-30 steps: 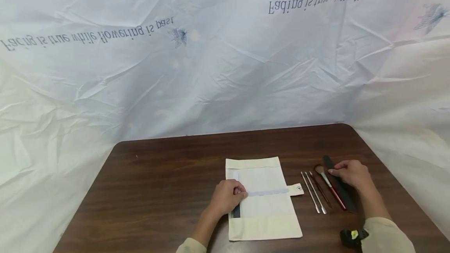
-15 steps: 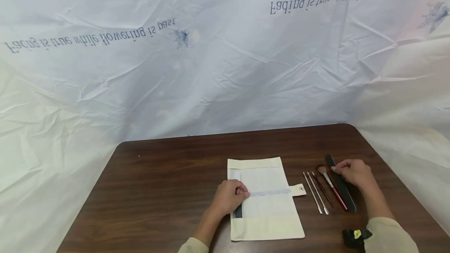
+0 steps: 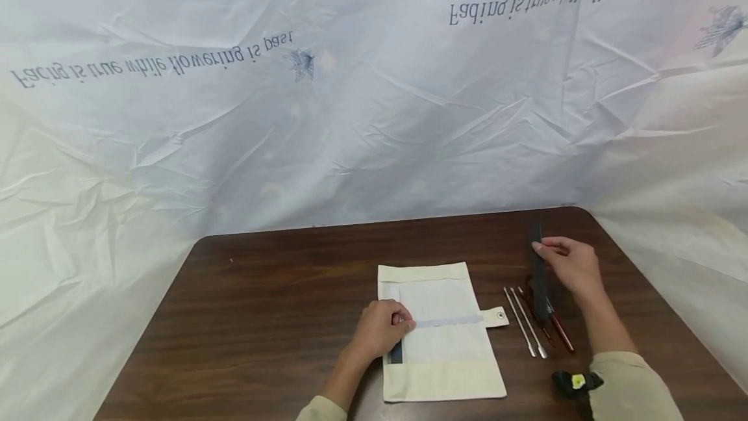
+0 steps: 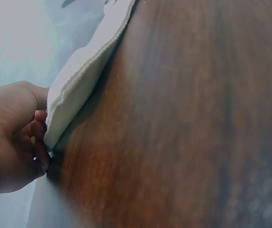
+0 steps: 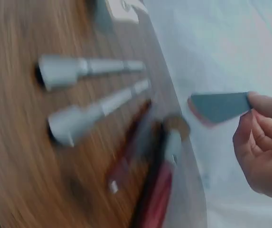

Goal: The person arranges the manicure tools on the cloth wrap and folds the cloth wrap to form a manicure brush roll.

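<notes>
While the left hand (image 3: 380,330) stays at the left side of the cream fabric pouch (image 3: 447,346), fingers curled and seeming to pinch the cloth, the right hand (image 3: 575,268) has raised the long, flat, dark grey file (image 3: 538,281) off the brown wood-grain table (image 3: 292,297), where it lay half a second ago. Thumb and fingers are closed on it near its upper end. Picking it up seems done; it is not yet at the pouch.

From the head view, the file crosses in front of the red-handled brush (image 5: 163,185) and the slim brown tool (image 5: 131,147). The right wrist view shows it well apart from both, with a pinkish edge, and uncovers the brush's brown bristles, though blurred. The left wrist view adds the pouch's thick edge against the curled fingers, but not the dark strip (image 3: 397,353) that the head view shows inside.
</notes>
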Tool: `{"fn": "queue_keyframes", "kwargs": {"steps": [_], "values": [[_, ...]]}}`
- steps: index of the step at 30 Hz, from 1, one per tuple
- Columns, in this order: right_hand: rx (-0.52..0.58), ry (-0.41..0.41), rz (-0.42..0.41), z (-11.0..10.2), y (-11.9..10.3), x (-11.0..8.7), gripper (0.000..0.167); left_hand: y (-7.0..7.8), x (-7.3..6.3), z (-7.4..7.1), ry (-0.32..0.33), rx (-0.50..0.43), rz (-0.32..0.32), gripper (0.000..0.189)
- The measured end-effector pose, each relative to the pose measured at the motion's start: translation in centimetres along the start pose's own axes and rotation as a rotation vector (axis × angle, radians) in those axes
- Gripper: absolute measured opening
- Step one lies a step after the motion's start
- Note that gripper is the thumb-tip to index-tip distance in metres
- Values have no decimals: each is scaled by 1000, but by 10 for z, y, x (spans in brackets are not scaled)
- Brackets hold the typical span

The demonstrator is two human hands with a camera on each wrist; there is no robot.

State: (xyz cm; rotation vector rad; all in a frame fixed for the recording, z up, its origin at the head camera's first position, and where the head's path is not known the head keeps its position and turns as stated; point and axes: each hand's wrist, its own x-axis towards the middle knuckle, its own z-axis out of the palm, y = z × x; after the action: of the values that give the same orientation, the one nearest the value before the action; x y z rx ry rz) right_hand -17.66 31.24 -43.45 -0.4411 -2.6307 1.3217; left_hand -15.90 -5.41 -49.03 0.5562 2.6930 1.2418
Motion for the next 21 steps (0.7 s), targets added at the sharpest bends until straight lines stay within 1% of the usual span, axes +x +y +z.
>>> {"fn": "queue_keyframes", "kwargs": {"steps": [4,6,9,14,17,21], "values": [[178,-96,10,25,-16,-3,53,0,-1,-1,9,4,9,8],[229,-152,11,40,-21,-6,53,0,-1,-1,9,6,7,8],[295,-209,13,61,-28,-9,50,1,-2,-2,4,2,-4,8],[417,-264,30,88,-39,-11,41,2,-2,-2,4,-8,-3,7],[493,-300,55,100,-45,-12,33,2,-2,-2,7,-2,3,7],[559,-330,89,114,-52,-13,26,2,-1,-2,-2,6,5,8]]}}
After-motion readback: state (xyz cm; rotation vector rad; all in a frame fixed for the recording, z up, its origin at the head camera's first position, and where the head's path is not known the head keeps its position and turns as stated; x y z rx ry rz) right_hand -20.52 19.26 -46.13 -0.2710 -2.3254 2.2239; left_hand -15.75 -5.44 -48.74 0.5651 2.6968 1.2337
